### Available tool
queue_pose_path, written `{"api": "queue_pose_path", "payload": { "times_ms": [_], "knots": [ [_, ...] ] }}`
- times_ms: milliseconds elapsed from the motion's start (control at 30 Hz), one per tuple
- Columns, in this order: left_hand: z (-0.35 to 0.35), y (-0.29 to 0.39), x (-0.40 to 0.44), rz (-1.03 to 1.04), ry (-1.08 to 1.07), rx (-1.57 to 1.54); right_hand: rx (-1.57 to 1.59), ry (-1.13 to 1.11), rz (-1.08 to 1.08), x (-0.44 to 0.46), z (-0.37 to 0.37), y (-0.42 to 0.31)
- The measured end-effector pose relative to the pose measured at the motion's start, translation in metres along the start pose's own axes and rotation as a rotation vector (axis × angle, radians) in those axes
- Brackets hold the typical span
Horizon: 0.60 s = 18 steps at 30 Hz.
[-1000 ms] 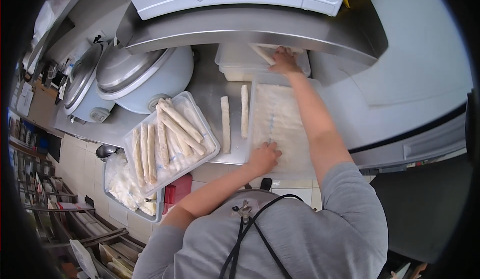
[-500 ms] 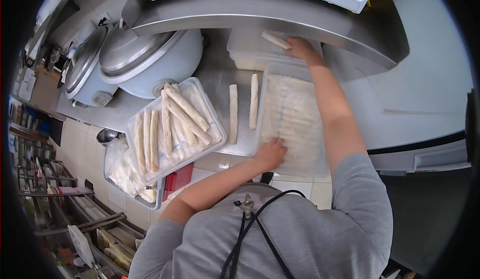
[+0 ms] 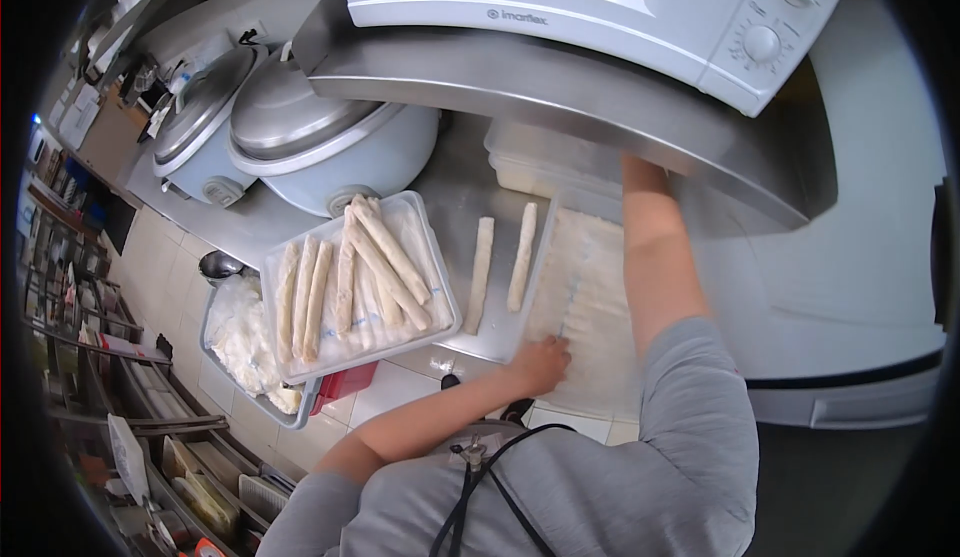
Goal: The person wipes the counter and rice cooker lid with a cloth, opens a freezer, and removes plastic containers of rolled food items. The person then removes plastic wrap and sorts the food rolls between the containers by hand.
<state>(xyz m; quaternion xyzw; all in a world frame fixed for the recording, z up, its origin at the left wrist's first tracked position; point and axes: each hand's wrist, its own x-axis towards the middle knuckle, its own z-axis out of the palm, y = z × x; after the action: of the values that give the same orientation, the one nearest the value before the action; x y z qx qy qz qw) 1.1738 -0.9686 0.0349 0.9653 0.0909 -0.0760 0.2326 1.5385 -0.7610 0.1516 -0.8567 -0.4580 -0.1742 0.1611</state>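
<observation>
My left hand (image 3: 541,365) holds the near left edge of a translucent plastic container (image 3: 545,257), its fingertips reaching over the rim. Inside, a plastic-covered layer of pale food (image 3: 590,287) shows blue markings. My right forearm (image 3: 657,242) stretches under the metal shelf, which hides the right hand and anything in it. Another lidded container (image 3: 545,162) sits behind, partly under the shelf. Two long pale rolls, a left roll (image 3: 480,275) and a right roll (image 3: 522,257), lie on the metal counter. Several similar rolls (image 3: 385,262) rest on a plastic-lined tray (image 3: 450,302) to the left.
Above the counter, a metal shelf (image 3: 480,72) carries a white microwave (image 3: 600,32). Two large rice cookers, one nearer (image 3: 340,162) and one farther (image 3: 190,157), stand at the back left. Below the tray is a grey bin (image 3: 300,412) with white plastic bags (image 3: 245,342).
My right hand, holding a roll half a second ago, has gone under the shelf and out of sight. The camera view has shifted. My left hand stays at the container's edge.
</observation>
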Motion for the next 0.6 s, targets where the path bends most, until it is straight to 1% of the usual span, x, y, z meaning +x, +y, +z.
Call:
{"api": "queue_pose_path", "payload": {
  "times_ms": [33,167,267,333,433,467,533,600],
  "knots": [
    [-0.002,-0.001,0.000,0.016,0.002,-0.005,0.000,-0.031,0.016,0.004,0.004,-0.002],
    [-0.007,-0.002,-0.002,-0.029,0.002,-0.053,0.009,-0.134,0.053,0.012,0.021,-0.008],
    [-0.011,0.000,-0.004,-0.008,0.027,-0.077,0.008,-0.179,0.067,0.005,0.027,-0.010],
    [-0.019,0.001,-0.003,-0.032,-0.090,-0.065,0.011,-0.189,0.071,-0.003,0.028,-0.010],
    [-0.010,0.001,0.001,-0.048,-0.062,-0.066,0.039,-0.186,0.058,-0.015,0.021,-0.012],
    [-0.006,-0.001,0.003,-0.032,-0.072,-0.065,0.063,-0.174,0.052,-0.024,0.017,-0.015],
    [-0.002,-0.007,0.006,0.027,-0.138,0.040,0.133,-0.136,0.027,-0.041,0.001,-0.020],
    [-0.002,-0.012,0.004,0.033,-0.067,-0.039,0.254,-0.137,-0.005,-0.070,-0.027,-0.031]
  ]
}}
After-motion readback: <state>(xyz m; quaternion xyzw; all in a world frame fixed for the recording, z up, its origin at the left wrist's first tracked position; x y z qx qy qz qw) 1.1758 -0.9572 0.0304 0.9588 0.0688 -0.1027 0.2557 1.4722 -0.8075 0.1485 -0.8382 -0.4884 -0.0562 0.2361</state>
